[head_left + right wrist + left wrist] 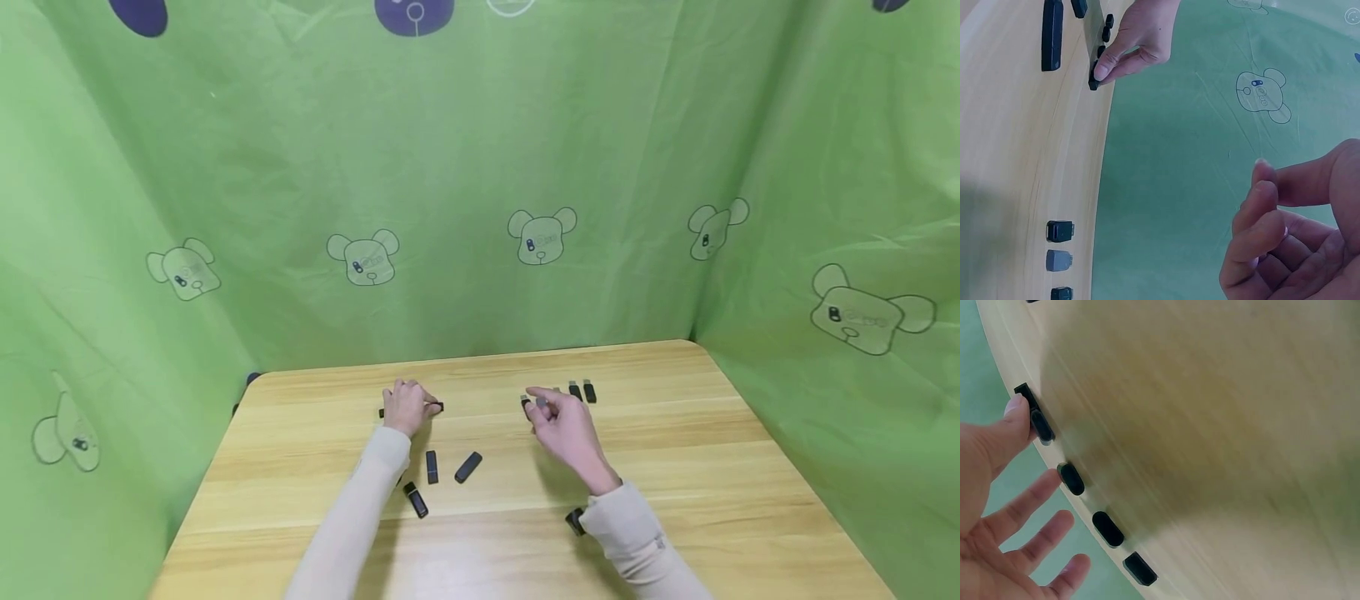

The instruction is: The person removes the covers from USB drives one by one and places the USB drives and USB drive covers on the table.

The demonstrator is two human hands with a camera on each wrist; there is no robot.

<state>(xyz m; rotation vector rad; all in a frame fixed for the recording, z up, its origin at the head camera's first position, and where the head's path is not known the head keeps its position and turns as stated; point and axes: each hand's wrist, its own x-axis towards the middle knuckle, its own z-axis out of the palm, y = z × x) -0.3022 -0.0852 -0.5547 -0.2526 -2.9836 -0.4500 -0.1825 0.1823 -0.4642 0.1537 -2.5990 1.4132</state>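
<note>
At the far left of the table, my left hand (407,407) pinches a small black USB stick cap (1094,81) between thumb and finger. In the left wrist view the thumb lies against this cap, another cap (1041,427) touches it, and further caps (1108,529) stand in a row beside the spread fingers. My right hand (567,429) hovers with loosely curled fingers, and nothing shows in it. Near its fingertips lie a black uncapped USB stick (1060,231) and a grey one (1059,260). Two more uncapped black sticks (590,391) lie farther right.
Three black capped USB sticks lie in the middle of the wooden table (675,467): one upright in view (432,467), one slanted (468,467), one nearer the front (416,500). Green curtain (465,167) with bear-head drawings hangs behind and along both sides.
</note>
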